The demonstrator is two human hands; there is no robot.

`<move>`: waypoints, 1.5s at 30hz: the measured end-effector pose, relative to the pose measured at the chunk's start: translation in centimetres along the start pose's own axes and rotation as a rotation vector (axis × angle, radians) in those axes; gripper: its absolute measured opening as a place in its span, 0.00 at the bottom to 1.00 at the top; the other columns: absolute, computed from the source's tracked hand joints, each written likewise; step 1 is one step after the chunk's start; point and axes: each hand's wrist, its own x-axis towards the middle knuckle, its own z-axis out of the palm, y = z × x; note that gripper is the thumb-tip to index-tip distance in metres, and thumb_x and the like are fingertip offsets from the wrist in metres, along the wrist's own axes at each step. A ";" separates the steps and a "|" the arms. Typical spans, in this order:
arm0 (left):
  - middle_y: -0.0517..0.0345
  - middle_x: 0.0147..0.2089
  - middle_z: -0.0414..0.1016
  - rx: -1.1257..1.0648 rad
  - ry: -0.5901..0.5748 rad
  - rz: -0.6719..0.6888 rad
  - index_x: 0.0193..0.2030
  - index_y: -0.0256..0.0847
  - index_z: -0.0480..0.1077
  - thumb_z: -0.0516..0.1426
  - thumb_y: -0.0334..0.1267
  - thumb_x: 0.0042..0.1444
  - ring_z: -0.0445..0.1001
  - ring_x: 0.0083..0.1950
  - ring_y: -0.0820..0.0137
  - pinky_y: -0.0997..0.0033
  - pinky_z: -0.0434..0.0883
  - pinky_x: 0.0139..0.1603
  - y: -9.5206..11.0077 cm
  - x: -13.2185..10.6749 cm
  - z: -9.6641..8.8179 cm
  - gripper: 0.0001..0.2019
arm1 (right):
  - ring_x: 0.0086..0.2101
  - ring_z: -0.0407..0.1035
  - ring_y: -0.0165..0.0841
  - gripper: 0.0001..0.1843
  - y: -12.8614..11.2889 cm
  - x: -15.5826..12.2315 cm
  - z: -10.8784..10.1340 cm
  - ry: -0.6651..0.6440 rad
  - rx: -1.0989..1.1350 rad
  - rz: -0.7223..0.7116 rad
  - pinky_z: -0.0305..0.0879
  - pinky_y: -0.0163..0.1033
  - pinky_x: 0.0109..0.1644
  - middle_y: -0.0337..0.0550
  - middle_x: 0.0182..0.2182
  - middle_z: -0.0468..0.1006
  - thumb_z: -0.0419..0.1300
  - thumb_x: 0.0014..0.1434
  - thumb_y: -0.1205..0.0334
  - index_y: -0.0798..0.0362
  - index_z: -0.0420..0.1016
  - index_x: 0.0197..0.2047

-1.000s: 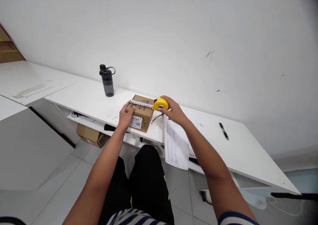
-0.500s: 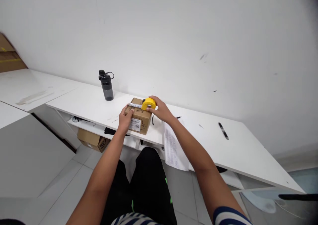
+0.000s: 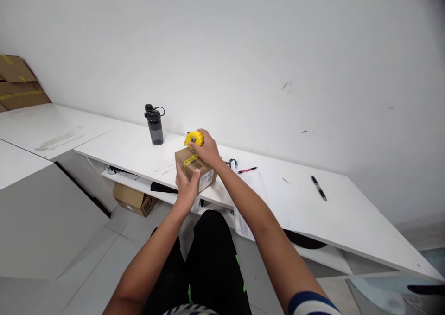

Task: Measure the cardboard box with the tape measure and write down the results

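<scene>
A small brown cardboard box [image 3: 194, 164] with yellow tape and a white label sits near the front edge of the white table. My left hand [image 3: 187, 184] grips its near left side, thumb on the front face and fingers around the corner. Just above the box's far edge, my right hand [image 3: 207, 149] is closed around a yellow tape measure [image 3: 194, 139]. No blade shows out of the tape measure. Part of the box's right side lies behind my right forearm.
On the table [image 3: 347, 213] are a dark water bottle [image 3: 155, 127], a red pen [image 3: 247, 170], a black pen [image 3: 319, 188] and a paper sheet [image 3: 255, 185] hanging over the edge. Another carton [image 3: 134, 199] stands below at left. Stacked boxes [image 3: 21, 92] are at far left.
The tape measure's blade, earlier stretched across the box top, no longer shows. My right hand has lifted the tape measure off and leftward. The box has been turned, showing a taped face.
</scene>
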 end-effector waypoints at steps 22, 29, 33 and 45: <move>0.47 0.57 0.75 -0.184 -0.283 -0.055 0.61 0.40 0.70 0.68 0.47 0.44 0.75 0.54 0.58 0.58 0.71 0.57 -0.5 9.8 -3.3 0.36 | 0.49 0.69 0.44 0.27 0.9 -0.5 0.3 -0.173 -0.237 -0.169 0.66 0.50 0.53 0.49 0.51 0.72 0.57 0.61 0.54 0.47 0.62 0.63; 0.48 0.55 0.77 -0.150 -0.223 -0.051 0.58 0.40 0.72 0.67 0.47 0.42 0.75 0.53 0.58 0.57 0.71 0.56 -0.9 10.2 -3.0 0.34 | 0.51 0.69 0.43 0.28 1.6 -5.3 -5.9 -0.117 -0.215 -0.117 0.67 0.50 0.54 0.49 0.53 0.74 0.60 0.60 0.50 0.49 0.65 0.61; 0.49 0.54 0.77 -0.144 -0.249 -0.053 0.59 0.40 0.72 0.67 0.48 0.42 0.75 0.52 0.58 0.57 0.71 0.56 -1.0 10.5 -3.0 0.35 | 0.52 0.69 0.43 0.29 2.1 -7.9 -8.4 -0.050 -0.211 -0.097 0.68 0.51 0.55 0.48 0.56 0.73 0.61 0.59 0.47 0.46 0.65 0.61; 0.49 0.55 0.76 -0.125 -0.243 -0.063 0.59 0.41 0.72 0.66 0.48 0.44 0.75 0.53 0.58 0.57 0.72 0.56 -1.0 10.4 -2.7 0.33 | 0.51 0.70 0.44 0.29 1.2 -9.5 -9.7 -0.030 -0.223 -0.029 0.68 0.53 0.55 0.49 0.54 0.75 0.61 0.57 0.46 0.47 0.67 0.59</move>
